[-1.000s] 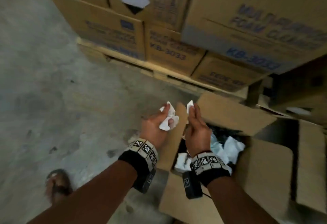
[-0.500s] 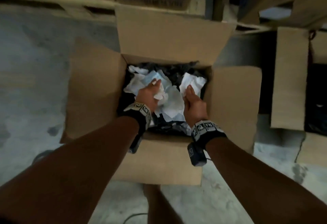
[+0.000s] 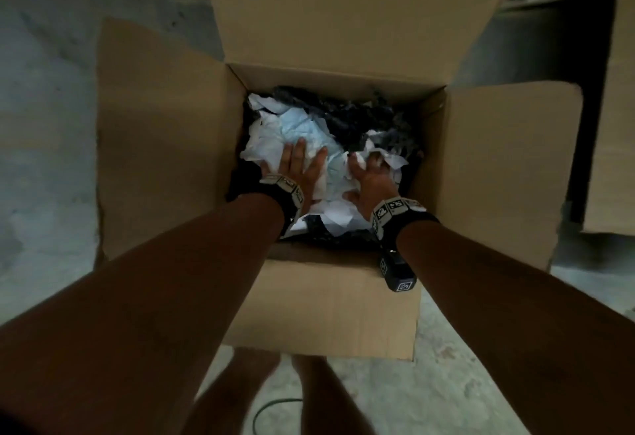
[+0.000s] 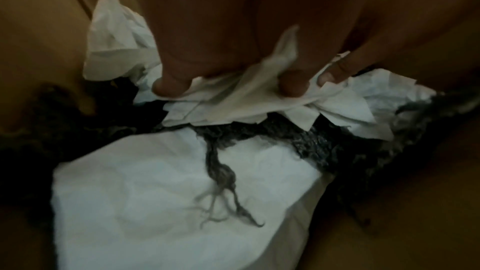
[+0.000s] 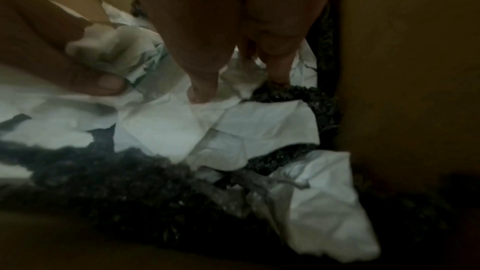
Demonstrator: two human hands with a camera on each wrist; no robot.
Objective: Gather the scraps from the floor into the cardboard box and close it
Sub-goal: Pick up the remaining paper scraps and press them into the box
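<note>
Head cam first: the cardboard box sits on the concrete floor right in front of the person, all 4 flaps folded out, the 12 o'clock flap standing tallest. Inside is a heap of white paper scraps mixed with dark shredded stuff, which piles up mostly toward 12 and 1 o'clock. Both hands are down in the box. The left hand lies flat with fingers straight and spread on the paper at roughly 9 o'clock of the pile. The right hand is at about 3 o'clock, fingers digging into crumpled paper. The 2 hands sit side by side but apart, a strip of paper between them. Each wrist wears a black band with square printed markers. More cardboard sits off at 3 o'clock on the floor.

Left wrist cam: fingertips press down onto a folded white scrap, nothing wrapped around it. A dark stringy strand trails over a bigger white sheet at 6 o'clock. Box wall at 9 o'clock.

Right wrist cam: fingers bent down into the paper, thumb at 9 o'clock squeezing a wad of scrap against them, so that hand is clamped on paper. Dark shreds run from 8 to 5 o'clock.
</note>
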